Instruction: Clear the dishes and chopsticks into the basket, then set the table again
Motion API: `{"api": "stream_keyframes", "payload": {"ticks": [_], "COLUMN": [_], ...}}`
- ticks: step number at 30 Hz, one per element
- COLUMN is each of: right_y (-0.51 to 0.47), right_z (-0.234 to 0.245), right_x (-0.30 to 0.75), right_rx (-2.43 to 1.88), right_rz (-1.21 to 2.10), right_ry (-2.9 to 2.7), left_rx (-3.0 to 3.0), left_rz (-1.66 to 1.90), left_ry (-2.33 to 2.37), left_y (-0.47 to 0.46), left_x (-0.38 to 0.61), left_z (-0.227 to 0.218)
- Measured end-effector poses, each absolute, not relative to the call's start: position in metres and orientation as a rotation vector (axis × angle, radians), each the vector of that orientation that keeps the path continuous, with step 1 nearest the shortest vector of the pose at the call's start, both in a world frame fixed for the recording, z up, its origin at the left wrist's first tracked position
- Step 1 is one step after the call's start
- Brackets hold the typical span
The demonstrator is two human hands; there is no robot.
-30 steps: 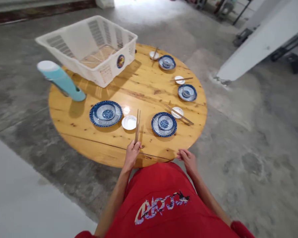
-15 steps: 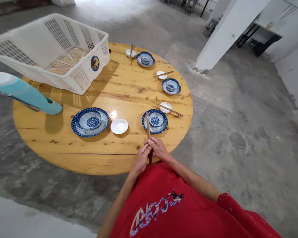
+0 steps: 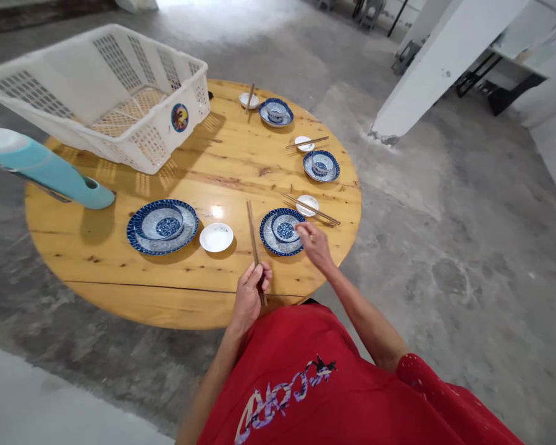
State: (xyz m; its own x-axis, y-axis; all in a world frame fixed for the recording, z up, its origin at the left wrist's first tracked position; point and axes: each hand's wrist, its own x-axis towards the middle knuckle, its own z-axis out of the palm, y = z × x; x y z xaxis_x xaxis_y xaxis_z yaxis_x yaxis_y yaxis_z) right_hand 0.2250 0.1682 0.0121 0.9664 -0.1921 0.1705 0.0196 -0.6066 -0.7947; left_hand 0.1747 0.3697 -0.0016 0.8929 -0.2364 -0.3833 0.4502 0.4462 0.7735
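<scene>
My left hand (image 3: 251,292) is closed round the near end of a pair of wooden chopsticks (image 3: 252,235), which point away across the round wooden table (image 3: 213,281). They pass between a small white saucer (image 3: 217,237) and a blue patterned plate with a bowl on it (image 3: 282,231). My right hand (image 3: 314,242) reaches over the right rim of that plate, fingers loosely curled; nothing shows in it. A larger blue plate with a bowl (image 3: 162,225) sits to the left.
A white plastic basket (image 3: 97,99) stands at the table's back left, with a teal bottle (image 3: 46,170) leaning in front. Two more blue place settings (image 3: 321,165) (image 3: 275,112) with saucers and chopsticks (image 3: 310,208) line the right side. A white pillar (image 3: 435,65) stands beyond on the concrete floor.
My right hand has let go of the chopsticks and moved right to the blue plate. My left hand has swung the chopsticks left, off the plate.
</scene>
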Motion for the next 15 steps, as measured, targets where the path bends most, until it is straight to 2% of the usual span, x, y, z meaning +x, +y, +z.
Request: {"api": "stream_keyframes", "payload": {"ticks": [3, 7, 15], "right_y": [0.106, 0.047, 0.014], "right_z": [-0.002, -0.031, -0.059], "right_x": [0.256, 0.283, 0.293], "right_rx": [-2.541, -2.870, -3.095], "right_rz": [-0.347, -0.120, 0.343], "right_ry": [0.305, 0.407, 0.191], "left_rx": [1.037, 1.081, 1.096], "left_rz": [-0.325, -0.244, -0.222], "left_ry": [0.294, 0.318, 0.328], "left_y": [0.362, 0.343, 0.295], "left_x": [0.176, 0.175, 0.176], "left_z": [0.000, 0.003, 0.012]}}
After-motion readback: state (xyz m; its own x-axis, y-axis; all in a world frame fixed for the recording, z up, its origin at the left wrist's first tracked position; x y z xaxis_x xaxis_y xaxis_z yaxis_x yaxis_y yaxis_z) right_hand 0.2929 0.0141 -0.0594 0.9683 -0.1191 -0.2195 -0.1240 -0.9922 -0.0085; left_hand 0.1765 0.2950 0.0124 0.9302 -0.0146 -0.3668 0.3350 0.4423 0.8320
